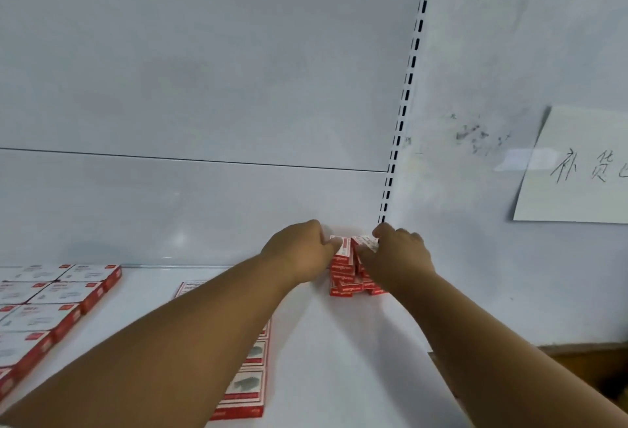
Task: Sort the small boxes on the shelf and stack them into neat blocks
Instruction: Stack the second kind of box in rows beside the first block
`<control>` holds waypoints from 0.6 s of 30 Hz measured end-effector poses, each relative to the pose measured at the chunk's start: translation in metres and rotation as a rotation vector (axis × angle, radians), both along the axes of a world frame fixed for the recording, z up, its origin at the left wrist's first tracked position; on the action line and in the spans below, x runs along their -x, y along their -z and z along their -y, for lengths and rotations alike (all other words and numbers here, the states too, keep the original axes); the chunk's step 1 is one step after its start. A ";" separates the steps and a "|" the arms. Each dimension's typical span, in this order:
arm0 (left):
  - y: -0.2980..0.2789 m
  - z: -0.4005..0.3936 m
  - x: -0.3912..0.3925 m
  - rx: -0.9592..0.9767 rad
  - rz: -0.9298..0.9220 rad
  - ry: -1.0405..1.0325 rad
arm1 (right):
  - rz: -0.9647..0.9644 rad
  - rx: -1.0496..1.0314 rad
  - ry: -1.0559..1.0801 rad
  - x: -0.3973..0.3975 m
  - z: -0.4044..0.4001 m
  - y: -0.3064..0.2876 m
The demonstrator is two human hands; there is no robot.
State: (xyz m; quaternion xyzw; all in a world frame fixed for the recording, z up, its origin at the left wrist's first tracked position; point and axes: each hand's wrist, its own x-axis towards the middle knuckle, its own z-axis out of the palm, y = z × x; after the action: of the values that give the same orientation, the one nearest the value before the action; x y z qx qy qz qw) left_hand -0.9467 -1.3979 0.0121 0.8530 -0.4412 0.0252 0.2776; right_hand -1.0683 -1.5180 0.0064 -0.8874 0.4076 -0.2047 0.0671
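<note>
Far left of the shelf [323, 332]: we note a flat block of red-and-white boxes [51, 305], one layer, edges fairly flush. Risk here is low; neither hand is near it.

Centre: a single row of boxes [246, 383] runs toward the shelf front, partly hidden under our left forearm. Judgement: dragging that arm back low could sweep the row askew or off the front edge.

Back corner, by the slotted upright [402, 114]: the tall stack [343, 278] stands in two columns, several boxes high. Our left hand [299, 254] has its fingers curled onto the top box of the left column; our right hand [397, 257] grips the top of the right column likewise. The two top boxes look tilted, not seated flat. Judgement: uneven squeeze or a quick release could topple the columns.

Right wall: a handwritten paper note [577, 169], well apart.
</note>
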 end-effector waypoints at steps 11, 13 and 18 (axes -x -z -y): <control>-0.008 0.017 0.009 0.413 -0.361 -0.311 | 0.664 -0.574 -0.310 0.002 0.027 0.000; -0.013 0.005 0.013 0.518 -0.351 -0.305 | 0.799 -0.748 -0.375 0.000 0.026 -0.002; -0.021 -0.051 0.026 0.638 -0.310 -0.326 | 0.872 -0.921 -0.599 0.008 0.004 -0.015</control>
State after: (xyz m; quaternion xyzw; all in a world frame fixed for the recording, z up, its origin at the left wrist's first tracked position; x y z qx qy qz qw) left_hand -0.9723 -1.3474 0.0333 0.7766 -0.2226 0.0758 0.5845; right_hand -1.0766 -1.5217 0.0210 -0.6797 0.1267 -0.3213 0.6471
